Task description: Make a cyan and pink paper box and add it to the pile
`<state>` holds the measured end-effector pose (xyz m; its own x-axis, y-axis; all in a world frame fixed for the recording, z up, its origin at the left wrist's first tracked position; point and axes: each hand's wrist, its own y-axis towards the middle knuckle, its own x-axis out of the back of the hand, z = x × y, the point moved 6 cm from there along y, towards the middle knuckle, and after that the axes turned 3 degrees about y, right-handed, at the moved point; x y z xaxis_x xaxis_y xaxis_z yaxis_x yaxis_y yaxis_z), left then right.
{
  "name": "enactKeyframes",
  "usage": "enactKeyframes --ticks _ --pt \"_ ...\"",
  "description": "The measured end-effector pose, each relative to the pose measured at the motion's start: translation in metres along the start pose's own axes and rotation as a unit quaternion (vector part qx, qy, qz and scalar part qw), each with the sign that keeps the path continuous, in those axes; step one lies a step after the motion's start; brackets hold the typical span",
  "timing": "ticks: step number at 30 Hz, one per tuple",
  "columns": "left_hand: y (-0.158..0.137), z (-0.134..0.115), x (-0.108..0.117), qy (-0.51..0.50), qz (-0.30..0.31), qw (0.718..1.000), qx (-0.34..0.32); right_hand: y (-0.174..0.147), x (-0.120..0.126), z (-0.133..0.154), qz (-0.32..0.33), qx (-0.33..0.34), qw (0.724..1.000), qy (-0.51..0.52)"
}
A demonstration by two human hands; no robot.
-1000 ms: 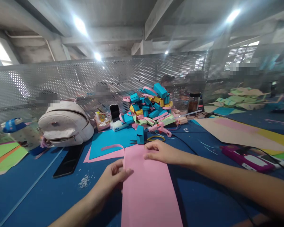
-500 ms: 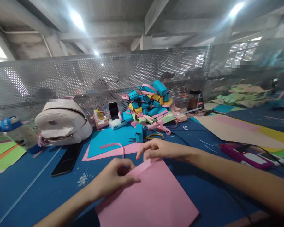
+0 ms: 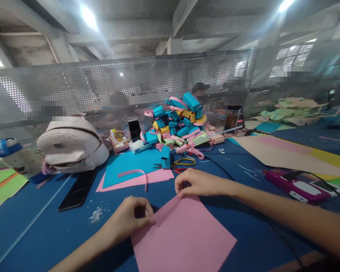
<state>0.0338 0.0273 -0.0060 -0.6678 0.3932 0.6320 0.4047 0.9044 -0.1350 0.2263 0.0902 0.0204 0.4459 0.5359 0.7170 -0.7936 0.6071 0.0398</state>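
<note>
Paper (image 3: pixel 184 236), pink, sits over the tabletop (image 3: pixel 53 234) nearest you, its left edge pinched in your left hand (image 3: pixel 130 217), its far end in your right hand (image 3: pixel 198 183); keep both pinches light so it stays flat

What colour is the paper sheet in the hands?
The paper sheet is pink, seen best in the head view, the only one.

Sheet (image 3: pixel 184 238) front centre, left hand (image 3: pixel 133 217) at its left edge, right hand (image 3: pixel 197 183) at its far edge. Behind, on the table (image 3: pixel 59 236): stacked sheets (image 3: pixel 127 162), glue gun (image 3: pixel 191 149) to their right. Box pile (image 3: pixel 184 130) behind glue gun, partition (image 3: pixel 102 85) behind that. Backpack (image 3: pixel 70 145) left, phone (image 3: pixel 78 190) before it (bottle (image 3: pixel 24 160) further left).
</note>
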Motion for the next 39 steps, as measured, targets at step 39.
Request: enactKeyframes --ticks 39 --pt "-0.013 0.008 -0.005 0.351 -0.025 0.903 -0.246 0.015 -0.058 0.023 -0.021 0.228 0.936 -0.269"
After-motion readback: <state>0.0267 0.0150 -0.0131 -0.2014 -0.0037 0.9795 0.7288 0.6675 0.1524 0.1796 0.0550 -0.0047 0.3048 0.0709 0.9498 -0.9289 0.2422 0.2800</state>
